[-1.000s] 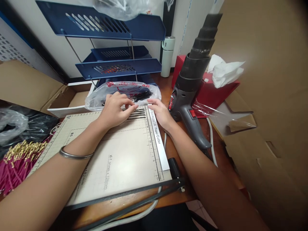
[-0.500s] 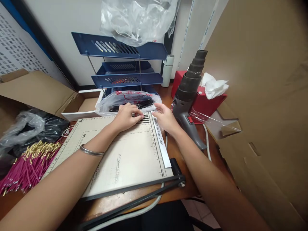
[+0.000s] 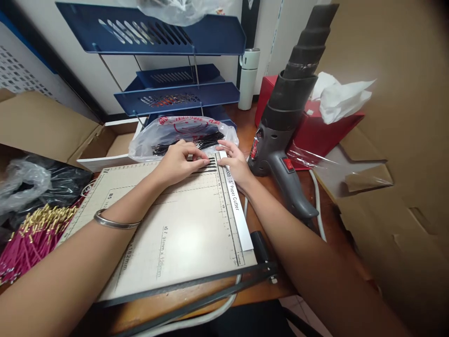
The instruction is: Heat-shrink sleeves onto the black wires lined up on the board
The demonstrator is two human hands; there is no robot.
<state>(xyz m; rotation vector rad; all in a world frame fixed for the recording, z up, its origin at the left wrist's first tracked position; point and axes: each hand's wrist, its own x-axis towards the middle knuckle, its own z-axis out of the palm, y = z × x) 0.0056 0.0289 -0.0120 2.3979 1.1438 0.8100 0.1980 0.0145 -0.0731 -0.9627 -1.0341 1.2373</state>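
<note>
A cream paper cutter (image 3: 189,238) with printed rulers lies in front of me, its black arm lowered along the near edge. Several short black cords (image 3: 212,167) rest side by side near its far right corner. My left hand (image 3: 182,163) presses its thumb and fingertips together on these cords. Beside their right ends is my right hand (image 3: 234,164), fingers apart and curved, its thumb over the white guard strip (image 3: 238,215). I see nothing held in it. Just behind, a clear plastic bag (image 3: 143,142) contains a bundle of black cords (image 3: 210,139).
A grey heat gun (image 3: 284,126) stands nozzle-up at right, before a red tissue box (image 3: 315,135). Blue tray shelves (image 3: 210,93) and a pale bottle (image 3: 248,84) are behind. Magenta cords with gold tips (image 3: 42,234) lie left, near an open carton (image 3: 84,126). Cardboard (image 3: 396,117) walls the right.
The view has tilted down and come closer. My right thumb has moved in towards the cords' ends. The left hand stays on the cords.
</note>
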